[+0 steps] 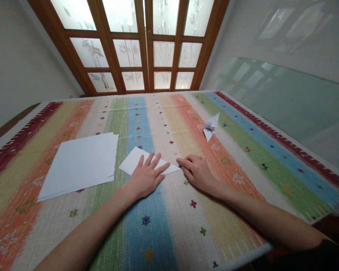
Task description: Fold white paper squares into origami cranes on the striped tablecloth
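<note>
A folded white paper (133,159) lies flat on the striped tablecloth (164,233) in front of me. My left hand (147,177) rests flat on it with its fingers stretched out and spread, holding it down. My right hand (196,171) is at the paper's right tip, fingertips pressed down on the corner, fingers loosely curled. A finished white paper crane (210,126) sits further back to the right, apart from both hands.
A stack of white sheets (79,163) lies to the left of my left hand. Behind the table stand wooden doors with frosted glass panes (147,45). A glass panel (285,98) leans along the right wall.
</note>
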Demonstrator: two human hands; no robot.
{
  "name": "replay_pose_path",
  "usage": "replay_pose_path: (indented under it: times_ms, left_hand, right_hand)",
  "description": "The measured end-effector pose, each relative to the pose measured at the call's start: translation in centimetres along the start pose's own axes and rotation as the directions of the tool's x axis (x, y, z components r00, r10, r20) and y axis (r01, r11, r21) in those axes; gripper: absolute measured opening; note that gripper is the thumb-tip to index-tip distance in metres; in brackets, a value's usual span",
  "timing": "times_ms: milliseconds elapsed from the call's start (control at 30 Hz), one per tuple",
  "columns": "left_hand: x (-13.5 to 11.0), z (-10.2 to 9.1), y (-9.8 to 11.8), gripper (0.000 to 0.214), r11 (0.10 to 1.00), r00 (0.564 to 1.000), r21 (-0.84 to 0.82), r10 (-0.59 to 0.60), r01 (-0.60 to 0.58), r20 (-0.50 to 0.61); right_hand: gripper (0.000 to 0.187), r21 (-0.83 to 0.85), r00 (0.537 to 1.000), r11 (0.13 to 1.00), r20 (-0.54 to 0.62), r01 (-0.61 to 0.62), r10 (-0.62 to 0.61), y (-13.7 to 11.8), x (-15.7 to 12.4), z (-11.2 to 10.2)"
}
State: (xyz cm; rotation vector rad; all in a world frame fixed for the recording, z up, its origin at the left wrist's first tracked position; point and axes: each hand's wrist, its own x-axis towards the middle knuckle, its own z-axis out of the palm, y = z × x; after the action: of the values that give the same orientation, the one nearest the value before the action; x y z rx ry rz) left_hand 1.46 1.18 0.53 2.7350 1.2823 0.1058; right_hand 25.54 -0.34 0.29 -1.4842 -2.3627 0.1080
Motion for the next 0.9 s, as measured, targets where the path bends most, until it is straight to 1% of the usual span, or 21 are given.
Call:
replay_pose_path:
  times_ms: [100, 200, 333, 400, 433, 467, 500, 533, 567, 600, 633, 667, 700, 733, 800, 833, 900]
  left_hand:
    - [0.6, -0.5, -0.5, 0.045, 0.994, 0.995, 0.053, 0.098, -0.097, -0.008]
    - [1.1, -1.0, -0.6, 0.045, 0.974, 0.982, 0.130, 0.187, -0.187, 0.019]
    - [0.8, -1.3, 0.4, 0.035, 0.940, 0.972, 0.246, 0.223, -0.234, 0.074]
    - [0.3, -1.2, 0.6, 0.041, 0.932, 0.969, 0.265, 0.240, -0.247, 0.061]
    - [0.0, -1.2, 0.5, 0.044, 0.943, 0.973, 0.240, 0.230, -0.229, 0.025]
    - [-0.2, -1.3, 0.3, 0.045, 0.964, 0.979, 0.189, 0.199, -0.189, -0.038]
    - [-0.4, -1.5, 0.1, 0.046, 0.985, 0.981, 0.108, 0.145, -0.131, -0.131]
    - [-0.5, -1.8, -0.2, 0.046, 0.998, 0.967, -0.003, 0.061, -0.064, -0.247]
    - [-0.5, -2.3, -0.4, 0.045, 0.990, 0.926, -0.140, -0.057, 0.005, -0.372]
    - [-0.5, -2.8, -0.5, 0.044, 0.954, 0.848, -0.294, -0.207, 0.063, -0.488]
    - [-0.5, -3.5, -0.5, 0.043, 0.877, 0.741, -0.470, -0.379, 0.097, -0.554]
    - [-0.4, -4.1, -0.5, 0.045, 0.770, 0.634, -0.633, -0.527, 0.074, -0.566]
    - [-0.3, -4.7, -0.4, 0.049, 0.647, 0.566, -0.763, -0.631, 0.006, -0.530]
    - [-0.2, -5.0, -0.2, 0.052, 0.528, 0.540, -0.848, -0.697, -0.058, -0.471]
    - [0.1, -5.1, 0.2, 0.057, 0.323, 0.524, -0.939, -0.782, -0.122, -0.337]
    - [0.2, -4.7, 0.3, 0.057, 0.245, 0.519, -0.961, -0.809, -0.129, -0.276]
    - [0.2, -3.5, 0.4, 0.056, 0.143, 0.493, -0.983, -0.851, -0.112, -0.180]
  right_hand:
    - [0.036, 0.058, 0.991, 0.991, -0.066, 0.120, -0.116, 0.1, 0.1, -0.1]
    - [0.038, 0.049, 0.975, 0.978, -0.105, 0.202, -0.196, -0.2, 0.1, -0.1]
    - [0.037, 0.046, 0.965, 0.971, -0.136, 0.233, -0.225, -0.4, -0.1, -0.1]
    - [0.039, 0.058, 0.957, 0.971, -0.193, 0.233, -0.218, -0.3, -0.1, 0.0]
    - [0.040, 0.064, 0.949, 0.970, -0.232, 0.235, -0.215, -0.2, -0.2, 0.0]
    - [0.043, 0.068, 0.938, 0.968, -0.272, 0.240, -0.214, -0.2, -0.2, 0.0]
    - [0.046, 0.072, 0.928, 0.966, -0.304, 0.248, -0.216, -0.2, -0.2, 0.0]
    - [0.051, 0.074, 0.921, 0.963, -0.321, 0.259, -0.223, -0.2, -0.3, 0.1]
    - [0.056, 0.072, 0.917, 0.959, -0.321, 0.274, -0.238, -0.3, -0.4, 0.2]
    - [0.062, 0.066, 0.916, 0.954, -0.305, 0.291, -0.259, -0.3, -0.4, 0.4]
    - [0.066, 0.051, 0.916, 0.949, -0.283, 0.310, -0.284, -0.4, -0.5, 0.6]
    - [0.068, 0.028, 0.914, 0.945, -0.265, 0.327, -0.308, -0.5, -0.5, 0.8]
    - [0.065, -0.004, 0.910, 0.941, -0.256, 0.338, -0.327, -0.6, -0.5, 1.0]
    - [0.060, -0.041, 0.904, 0.939, -0.260, 0.341, -0.340, -0.7, -0.4, 1.2]
    - [0.046, -0.107, 0.893, 0.934, -0.273, 0.340, -0.357, -0.9, -0.1, 1.2]
    - [0.041, -0.127, 0.888, 0.927, -0.266, 0.354, -0.376, -1.0, 0.2, 1.1]
    - [0.039, -0.131, 0.869, 0.895, -0.216, 0.426, -0.445, -1.1, 0.9, 0.7]
